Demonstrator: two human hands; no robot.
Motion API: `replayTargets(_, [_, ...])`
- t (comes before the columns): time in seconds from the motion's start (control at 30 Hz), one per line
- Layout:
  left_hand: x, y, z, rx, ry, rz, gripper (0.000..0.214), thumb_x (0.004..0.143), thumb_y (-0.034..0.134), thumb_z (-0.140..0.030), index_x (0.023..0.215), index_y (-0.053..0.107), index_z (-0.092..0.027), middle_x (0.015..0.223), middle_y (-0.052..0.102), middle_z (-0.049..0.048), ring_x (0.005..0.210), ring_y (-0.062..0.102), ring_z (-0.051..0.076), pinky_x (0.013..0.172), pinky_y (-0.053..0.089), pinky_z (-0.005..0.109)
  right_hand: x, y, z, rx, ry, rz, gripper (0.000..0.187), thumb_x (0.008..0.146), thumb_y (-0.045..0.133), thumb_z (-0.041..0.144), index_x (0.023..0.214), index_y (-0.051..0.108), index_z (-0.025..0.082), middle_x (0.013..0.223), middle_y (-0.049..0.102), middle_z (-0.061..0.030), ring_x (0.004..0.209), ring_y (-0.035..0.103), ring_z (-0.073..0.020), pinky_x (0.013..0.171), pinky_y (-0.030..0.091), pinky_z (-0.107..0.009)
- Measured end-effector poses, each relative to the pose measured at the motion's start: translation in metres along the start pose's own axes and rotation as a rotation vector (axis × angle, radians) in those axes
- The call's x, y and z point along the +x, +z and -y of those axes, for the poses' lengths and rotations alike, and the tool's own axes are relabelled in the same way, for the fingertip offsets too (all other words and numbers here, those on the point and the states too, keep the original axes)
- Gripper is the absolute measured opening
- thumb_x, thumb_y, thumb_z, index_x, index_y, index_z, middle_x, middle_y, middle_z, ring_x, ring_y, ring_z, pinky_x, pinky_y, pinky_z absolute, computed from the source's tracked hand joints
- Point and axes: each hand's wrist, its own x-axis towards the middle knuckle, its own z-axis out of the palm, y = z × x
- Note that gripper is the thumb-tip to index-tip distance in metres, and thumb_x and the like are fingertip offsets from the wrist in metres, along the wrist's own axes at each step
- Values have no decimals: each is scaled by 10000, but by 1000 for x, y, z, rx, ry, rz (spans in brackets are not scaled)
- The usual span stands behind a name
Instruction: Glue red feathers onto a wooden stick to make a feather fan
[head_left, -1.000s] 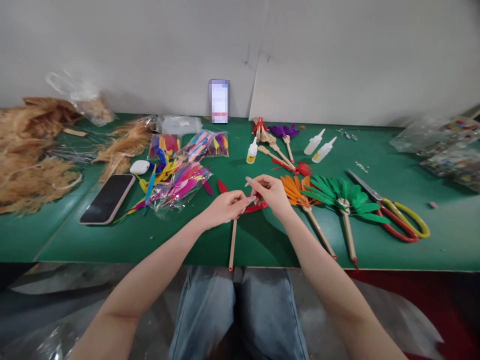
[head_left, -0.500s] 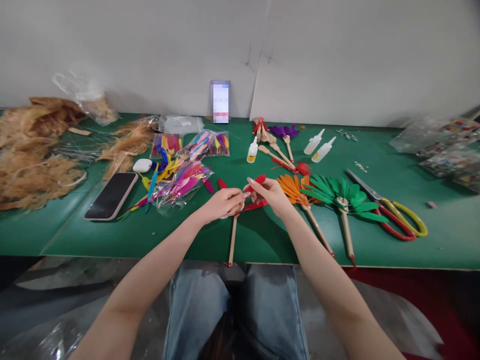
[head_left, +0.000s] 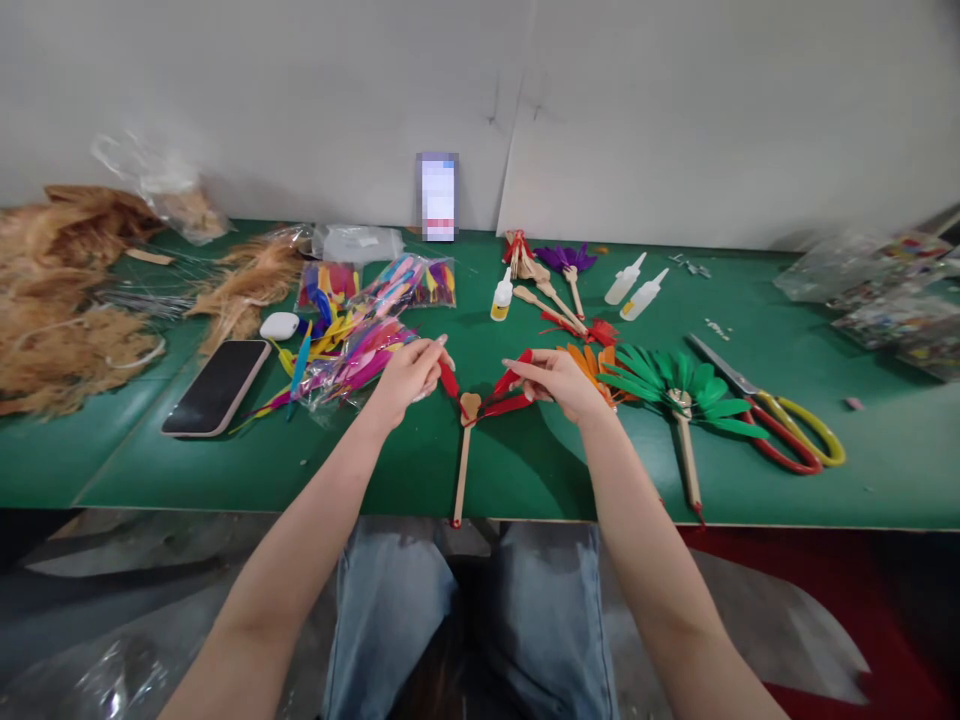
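Observation:
A pale wooden stick (head_left: 463, 470) with a rounded, lobed head lies on the green table between my hands, with red feathers fanning from that head. My left hand (head_left: 411, 380) is closed in a pinch at the upper left, over the tip of a red feather (head_left: 449, 383); what its fingertips hold, if anything, is hidden. To the right, my right hand (head_left: 559, 380) pinches another red feather (head_left: 510, 374) between thumb and fingers, its lower end close to the stick's head. Below this hand another red feather (head_left: 508, 405) points right.
Green (head_left: 679, 375) and orange (head_left: 589, 366) feather fans lie right, beside large scissors (head_left: 795, 440). Glue bottles (head_left: 502, 298), a purple feather fan (head_left: 568, 262) and wooden sticks (head_left: 551, 290) are behind. Bagged colourful feathers (head_left: 367, 360), a phone (head_left: 217, 388) and tan fibre (head_left: 75, 300) lie left.
My hands have moved apart: the left went left and up towards the left red feather, the right slightly right with its feather. The stick's head, covered before, now shows.

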Motion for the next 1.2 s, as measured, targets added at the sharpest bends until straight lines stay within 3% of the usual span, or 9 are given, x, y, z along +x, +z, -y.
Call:
replayTargets(0.1, [2,-3,0,-28,-16,-34,324,880,506,-383,654,535,-154,383,296,-98,296,268,20,348,207,158,0,1,0,-54,30,25,351,637,755,466,609,607,149,575,656,-21,396,472,-43,370,311,-172])
replayTargets(0.27, [0,3,3,1,-57,21,323,879,509,-365,643,530,-146,387,314,-92,304,278,17,347,205,161,2,3,-2,-106,54,8,418,712,664,544,589,611,148,585,674,-47,389,483,-48,366,316,-172])
replayTargets(0.5, [0,4,6,29,-58,41,330,870,518,-390,648,538,-146,387,317,-91,315,290,19,350,213,161,9,3,-14,-130,72,66,401,701,684,534,642,652,139,703,712,-81,412,504,-48,387,349,-166])
replayTargets(0.87, [0,1,3,51,8,-30,315,880,487,-385,668,538,-157,392,305,-92,317,275,35,361,206,186,12,8,-20,-102,12,-4,372,669,726,498,645,579,157,663,709,-52,366,498,-45,394,405,-168])
replayTargets(1.07, [0,3,8,493,252,-245,228,861,516,-393,781,556,-183,487,440,-58,439,410,85,487,339,223,17,8,-27,-152,-72,-46,386,644,733,515,665,570,165,584,682,-41,341,502,-70,366,402,-189])
replayTargets(1.2, [-2,9,14,864,475,-221,254,816,592,-406,975,572,-208,767,592,8,805,556,174,813,414,334,18,8,-30,-220,-95,-68,386,656,716,528,674,572,170,606,686,-53,344,515,-88,357,399,-207])
